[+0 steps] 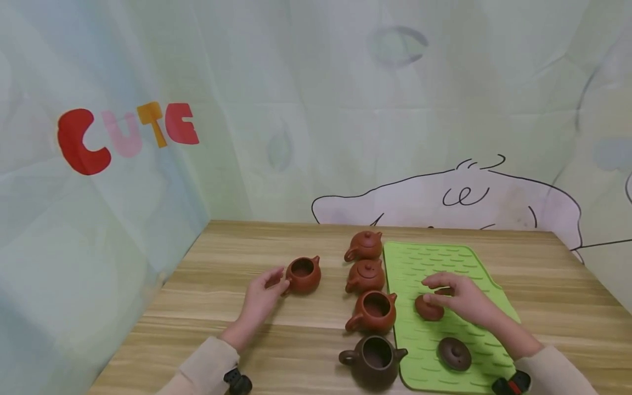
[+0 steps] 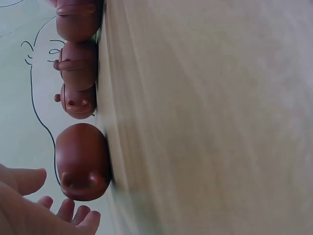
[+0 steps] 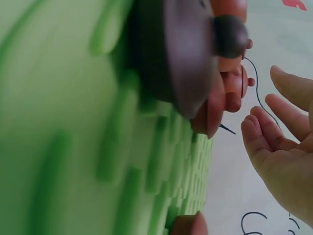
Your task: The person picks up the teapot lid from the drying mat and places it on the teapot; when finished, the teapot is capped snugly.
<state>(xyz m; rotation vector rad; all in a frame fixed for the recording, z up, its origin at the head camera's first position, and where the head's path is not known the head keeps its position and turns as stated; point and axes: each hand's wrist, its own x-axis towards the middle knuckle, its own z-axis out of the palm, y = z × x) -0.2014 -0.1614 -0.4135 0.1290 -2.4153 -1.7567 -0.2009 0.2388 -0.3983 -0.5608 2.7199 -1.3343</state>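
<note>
A lidless reddish-brown teapot (image 1: 303, 276) stands apart on the left of the table. My left hand (image 1: 264, 296) is at its handle; in the left wrist view the thumb and fingers are spread beside the handle (image 2: 80, 182). Over the green mat (image 1: 410, 351), my right hand (image 1: 466, 300) hovers with loosely bent fingers close above a reddish-brown lid (image 1: 428, 308). In the right wrist view those fingers (image 3: 257, 142) hold nothing. Partly behind the hand lies another reddish-brown lid (image 1: 446, 292). Nearer me on the mat is a dark brown lid (image 1: 454, 354).
Along the mat's left edge stands a row: two lidded reddish-brown teapots (image 1: 366, 246), a lidless reddish-brown teapot (image 1: 362, 318) and a lidless dark brown teapot (image 1: 370, 376) nearest me. A printed cloth (image 1: 276, 109) hangs behind the wooden table (image 1: 237, 241).
</note>
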